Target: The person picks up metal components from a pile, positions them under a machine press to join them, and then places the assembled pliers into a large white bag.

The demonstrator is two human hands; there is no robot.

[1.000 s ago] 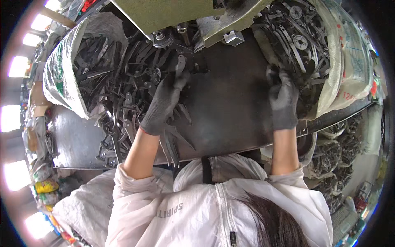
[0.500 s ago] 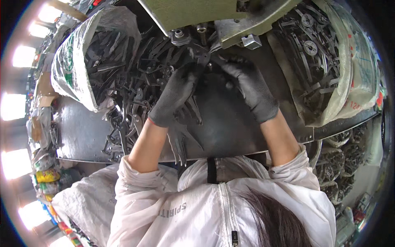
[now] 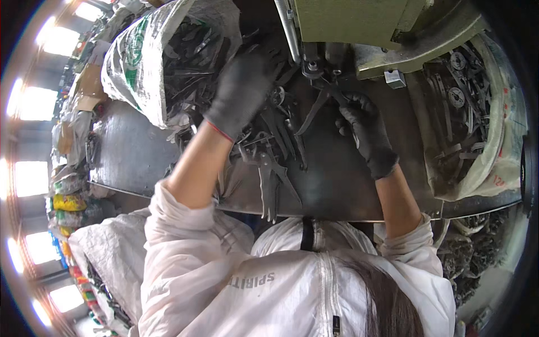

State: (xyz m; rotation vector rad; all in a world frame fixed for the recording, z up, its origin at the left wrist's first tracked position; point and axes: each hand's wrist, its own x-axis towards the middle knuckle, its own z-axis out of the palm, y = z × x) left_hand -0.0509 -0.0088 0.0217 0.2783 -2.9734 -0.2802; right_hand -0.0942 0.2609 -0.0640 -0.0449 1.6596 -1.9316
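Observation:
Dark metal parts shaped like pliers, with curved handles, are spread over the bench. My right hand (image 3: 365,126), in a dark glove, is closed on one plier-like part (image 3: 315,112) just under the green machine's head (image 3: 313,68). One of its arms points down and left, away from my fingers. Smeared by motion, my left hand (image 3: 238,92) reaches over the parts beside the bag on the left, its fingers too blurred to read. More assembled plier-like parts (image 3: 269,177) lie below it, near the bench's front edge.
A white woven bag (image 3: 132,73) of dark metal pieces lies open at the left. Another open bag (image 3: 494,163), with long flat pieces and round discs, stands at the right. The green machine (image 3: 348,22) overhangs the far side of the dark metal bench (image 3: 342,185).
My left hand has left the machine and swung left and away over the loose parts. My right hand remains by the machine head with the plier-like part. The view has shifted left.

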